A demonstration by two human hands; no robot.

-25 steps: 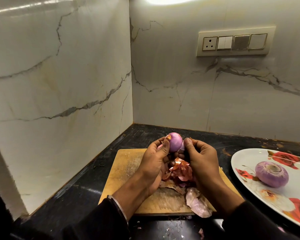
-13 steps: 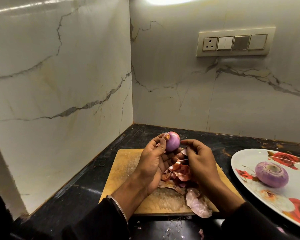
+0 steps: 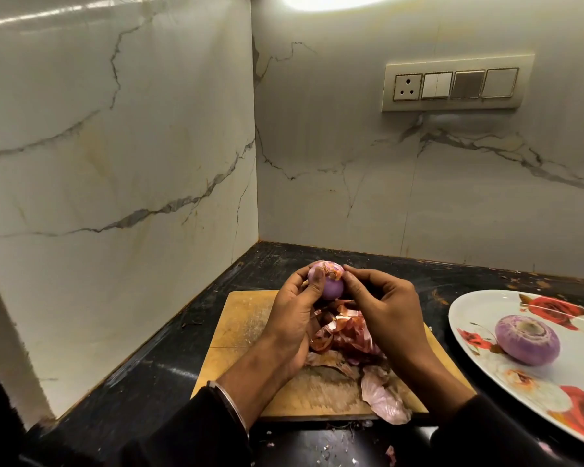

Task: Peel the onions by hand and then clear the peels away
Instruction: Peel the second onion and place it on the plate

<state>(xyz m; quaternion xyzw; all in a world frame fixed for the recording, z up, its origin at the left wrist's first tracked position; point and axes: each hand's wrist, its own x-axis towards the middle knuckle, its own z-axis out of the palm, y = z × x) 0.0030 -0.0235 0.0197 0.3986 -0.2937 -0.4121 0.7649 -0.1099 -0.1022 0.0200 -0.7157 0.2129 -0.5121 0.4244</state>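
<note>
A small purple onion [image 3: 332, 287] with a scrap of dry skin on its top is held above the wooden cutting board [image 3: 246, 318]. My left hand [image 3: 294, 315] grips it, thumb across its front. My right hand [image 3: 385, 308] has its fingers curled, and its fingertips touch the onion's right side near the top. A heap of reddish-brown peels [image 3: 346, 335] lies on the board under my hands. A pale pink peel [image 3: 383, 399] lies at the board's front edge. A peeled onion [image 3: 528, 340] sits on the floral plate [image 3: 479, 305] at right.
The board lies on a black counter [image 3: 155, 375] in a corner between two marble walls. A switch panel [image 3: 455, 84] is on the back wall. Small peel crumbs [image 3: 390, 451] lie on the counter in front of the board.
The onion has turned in my left hand, so its skin-covered end now faces up. My right hand rose from the peel heap to the onion's right side.
</note>
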